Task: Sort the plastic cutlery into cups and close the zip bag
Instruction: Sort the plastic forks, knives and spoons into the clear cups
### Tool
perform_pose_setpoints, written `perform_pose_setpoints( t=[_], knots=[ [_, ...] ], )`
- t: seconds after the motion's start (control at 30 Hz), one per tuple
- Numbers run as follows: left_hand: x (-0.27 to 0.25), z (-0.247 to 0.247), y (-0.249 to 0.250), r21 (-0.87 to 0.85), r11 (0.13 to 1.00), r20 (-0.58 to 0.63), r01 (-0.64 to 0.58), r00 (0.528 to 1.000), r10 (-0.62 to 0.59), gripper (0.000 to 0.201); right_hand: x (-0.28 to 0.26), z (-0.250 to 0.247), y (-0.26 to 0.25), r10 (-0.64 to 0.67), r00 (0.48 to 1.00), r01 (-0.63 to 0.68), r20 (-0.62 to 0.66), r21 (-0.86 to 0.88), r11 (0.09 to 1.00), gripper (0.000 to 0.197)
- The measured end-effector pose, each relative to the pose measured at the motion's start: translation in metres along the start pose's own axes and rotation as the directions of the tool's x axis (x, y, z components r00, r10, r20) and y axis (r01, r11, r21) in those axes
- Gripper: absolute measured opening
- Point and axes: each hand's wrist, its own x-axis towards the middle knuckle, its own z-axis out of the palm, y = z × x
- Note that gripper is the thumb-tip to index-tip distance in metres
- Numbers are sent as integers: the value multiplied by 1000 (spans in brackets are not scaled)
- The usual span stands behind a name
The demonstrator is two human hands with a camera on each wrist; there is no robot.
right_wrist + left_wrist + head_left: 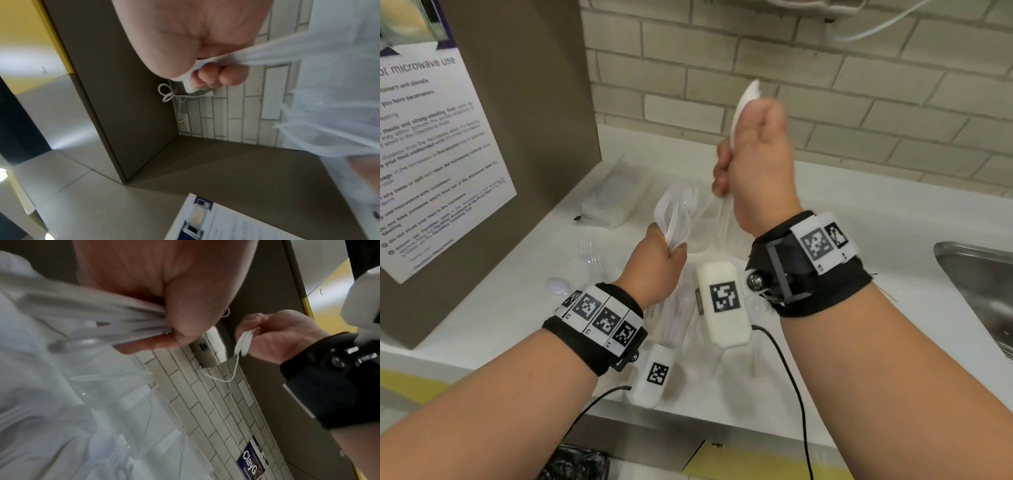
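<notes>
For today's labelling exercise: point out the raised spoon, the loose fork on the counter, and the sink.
raised spoon [747,97], head view, on its bowl.
loose fork [587,247], head view, on its tines.
sink [962,263], head view, on its steel rim.

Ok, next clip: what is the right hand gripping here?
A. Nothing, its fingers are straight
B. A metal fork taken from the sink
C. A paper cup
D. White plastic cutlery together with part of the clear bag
D: in the head view the right hand is fisted round white plastic cutlery sticking up above it, with the clear bag trailing below.
</notes>
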Motion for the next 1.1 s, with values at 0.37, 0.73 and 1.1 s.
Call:
perform_pose_setpoints(
  t=[0.37,0.73,1.1],
  knots=[
    [14,0,11,75,997,-124,17,992,-8,28,-8,19,43,98,966,75,240,-619,782,14],
    [13,-9,-20,-253,957,-27,146,987,-157,34,57,-10,2,11,996,3,-92,142,990,7],
    [8,-23,-20,-458,874,113,165,986,-126,9,101,33,100,11,997,-16,-79,-60,998,13]
  ],
)
